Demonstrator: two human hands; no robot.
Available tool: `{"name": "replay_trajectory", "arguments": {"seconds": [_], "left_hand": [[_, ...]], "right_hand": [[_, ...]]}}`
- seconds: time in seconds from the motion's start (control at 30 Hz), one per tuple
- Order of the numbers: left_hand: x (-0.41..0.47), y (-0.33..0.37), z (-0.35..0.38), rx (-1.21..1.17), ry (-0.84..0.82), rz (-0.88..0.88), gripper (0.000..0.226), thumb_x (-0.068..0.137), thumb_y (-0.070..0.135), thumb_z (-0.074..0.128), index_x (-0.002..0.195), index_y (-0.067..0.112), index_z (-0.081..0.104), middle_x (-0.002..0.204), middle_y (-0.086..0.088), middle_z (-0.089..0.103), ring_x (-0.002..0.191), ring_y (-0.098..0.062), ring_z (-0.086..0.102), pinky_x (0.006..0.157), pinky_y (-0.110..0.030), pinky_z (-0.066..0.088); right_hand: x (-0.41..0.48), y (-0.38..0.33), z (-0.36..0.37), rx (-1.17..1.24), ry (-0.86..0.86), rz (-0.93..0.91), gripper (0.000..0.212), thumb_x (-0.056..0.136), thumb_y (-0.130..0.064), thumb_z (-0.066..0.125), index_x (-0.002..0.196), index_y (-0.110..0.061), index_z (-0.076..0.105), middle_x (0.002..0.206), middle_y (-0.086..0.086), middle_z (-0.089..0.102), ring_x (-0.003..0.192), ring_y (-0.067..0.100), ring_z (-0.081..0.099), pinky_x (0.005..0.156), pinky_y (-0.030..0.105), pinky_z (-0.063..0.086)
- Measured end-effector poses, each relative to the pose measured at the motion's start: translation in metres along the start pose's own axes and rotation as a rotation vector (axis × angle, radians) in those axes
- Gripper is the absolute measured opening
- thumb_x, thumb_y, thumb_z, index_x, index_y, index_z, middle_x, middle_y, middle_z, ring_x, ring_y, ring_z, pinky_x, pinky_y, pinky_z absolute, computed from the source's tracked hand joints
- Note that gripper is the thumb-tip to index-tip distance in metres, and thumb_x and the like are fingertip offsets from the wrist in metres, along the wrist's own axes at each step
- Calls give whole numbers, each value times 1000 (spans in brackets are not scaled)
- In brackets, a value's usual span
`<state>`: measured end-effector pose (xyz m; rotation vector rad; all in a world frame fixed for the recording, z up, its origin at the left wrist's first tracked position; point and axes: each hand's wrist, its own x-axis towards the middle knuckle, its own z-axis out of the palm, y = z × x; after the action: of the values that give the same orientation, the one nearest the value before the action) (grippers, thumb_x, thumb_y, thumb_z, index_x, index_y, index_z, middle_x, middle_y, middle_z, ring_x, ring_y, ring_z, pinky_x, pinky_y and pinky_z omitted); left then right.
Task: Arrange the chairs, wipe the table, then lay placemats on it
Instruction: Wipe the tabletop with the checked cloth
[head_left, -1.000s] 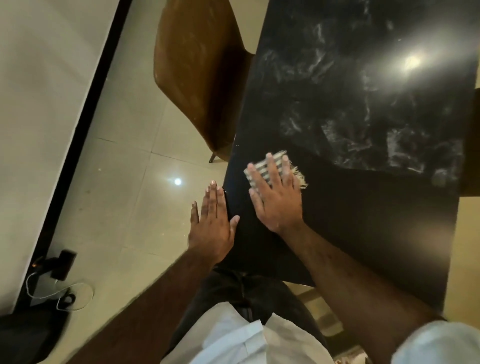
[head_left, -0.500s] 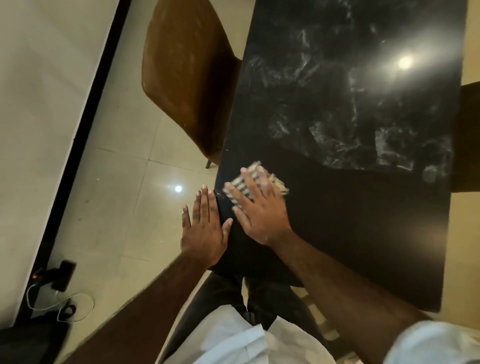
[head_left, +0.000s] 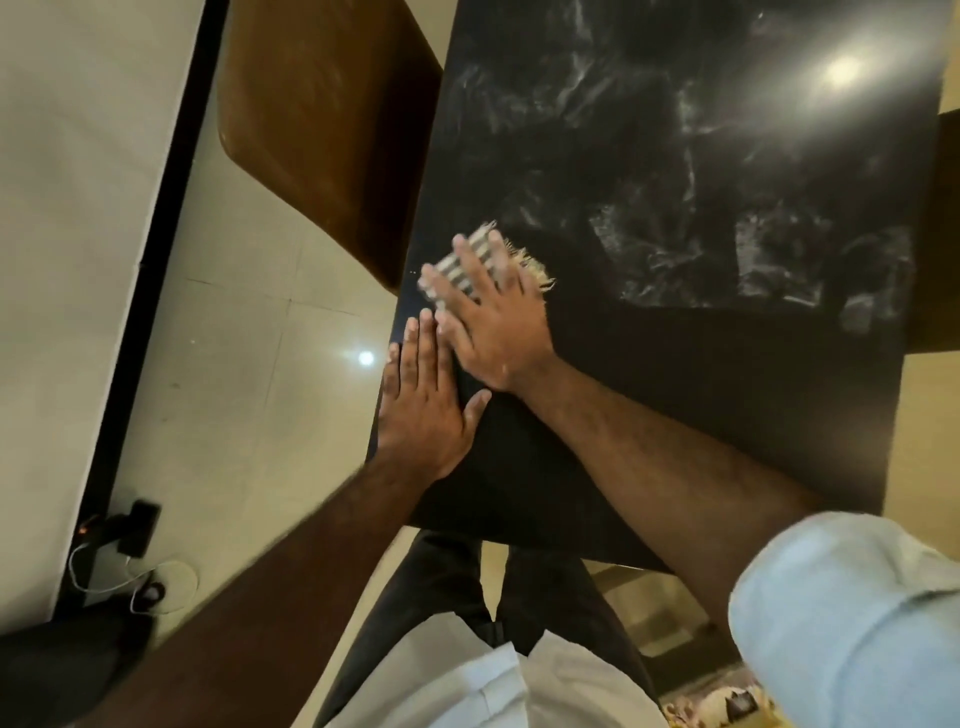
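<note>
The right hand (head_left: 493, 322) presses the striped cloth (head_left: 447, 266) flat near the left edge of the desk (head_left: 675, 364), its grip apart. The left hand (head_left: 421, 410), grip apart too, lies just beside, seemingly touching that edge.

Head view: right hand (head_left: 496, 325), fingers straight, pressed flat on striped fringed cloth (head_left: 480, 254) near left edge of black marble table (head_left: 727, 171). Left hand (head_left: 423, 402) flat at table edge. Brown chair (head_left: 317, 124) alongside.
</note>
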<state>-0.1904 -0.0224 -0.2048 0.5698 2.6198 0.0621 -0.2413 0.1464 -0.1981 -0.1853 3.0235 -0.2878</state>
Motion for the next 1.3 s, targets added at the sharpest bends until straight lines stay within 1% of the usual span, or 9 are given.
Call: {"name": "replay_trajectory", "arguments": {"seconds": [0.13, 0.27, 0.4, 0.57, 0.7, 0.77, 1.03, 1.17, 1.3], "left_hand": [[0, 12, 0, -26, 13, -50, 101, 103, 80, -1, 171, 8, -21, 179, -17, -29, 168, -36, -20, 138, -56, 3], [3, 12, 2, -7, -5, -79, 105, 102, 83, 1, 172, 7, -18, 179, -16, -29, 168, -36, -21, 138, -55, 0], [6, 15, 5, -3, -26, -95, 106, 100, 85, 2, 171, 9, -21, 178, -14, -32, 167, -35, -25, 138, -55, -2], [8, 20, 4, -31, -16, -115, 104, 100, 84, -3, 170, 10, -25, 177, -13, -35, 166, -33, -28, 137, -55, -5], [8, 19, 5, -54, -3, -104, 104, 103, 85, 3, 170, 11, -25, 178, -14, -31, 167, -33, -26, 137, -57, -2], [8, 19, 4, -43, -9, -101, 105, 103, 85, 5, 170, 10, -24, 178, -14, -32, 167, -34, -25, 137, -57, -1], [10, 19, 2, -39, -29, -106, 102, 98, 84, -5, 169, 14, -29, 176, -10, -39, 164, -32, -32, 137, -56, -7], [19, 21, 1, -26, -18, -101, 102, 100, 86, -2, 170, 15, -27, 177, -9, -37, 165, -31, -32, 136, -57, -7], [22, 20, -1, -29, 0, -77, 103, 99, 88, -1, 166, 17, -34, 177, -8, -37, 165, -31, -30, 137, -58, -6]], "right_hand": [[-42, 30, -1, 2, -45, -97, 61, 115, -55, 29, 174, -44, 21, 186, 2, 5, 171, 36, 5, 130, 57, 24], [-54, 69, -10, -51, -2, 129, 61, 115, -51, 32, 175, -41, 22, 186, 4, 9, 170, 39, 10, 124, 61, 30], [1, 61, -10, -42, 61, 246, 61, 113, -50, 35, 173, -42, 29, 184, 6, 18, 169, 43, 15, 123, 64, 32], [63, 14, -2, -12, 41, 50, 64, 110, -54, 35, 172, -38, 33, 183, 9, 22, 166, 46, 22, 122, 61, 33], [31, 8, -1, -8, -40, -182, 66, 110, -55, 34, 174, -40, 25, 185, 6, 12, 169, 41, 13, 128, 59, 26], [7, 27, -1, -5, -55, -202, 66, 111, -53, 34, 175, -40, 22, 186, 5, 8, 170, 39, 8, 129, 58, 24], [51, 51, -11, -22, 52, 174, 63, 110, -48, 37, 172, -37, 34, 182, 9, 25, 166, 45, 22, 119, 62, 34], [86, 27, -7, -28, -6, -20, 66, 105, -50, 37, 170, -38, 38, 182, 9, 26, 165, 46, 25, 120, 59, 35], [39, 31, -10, 0, -46, -152, 67, 108, -52, 31, 173, -40, 29, 185, 7, 14, 169, 42, 13, 127, 60, 28]]}}
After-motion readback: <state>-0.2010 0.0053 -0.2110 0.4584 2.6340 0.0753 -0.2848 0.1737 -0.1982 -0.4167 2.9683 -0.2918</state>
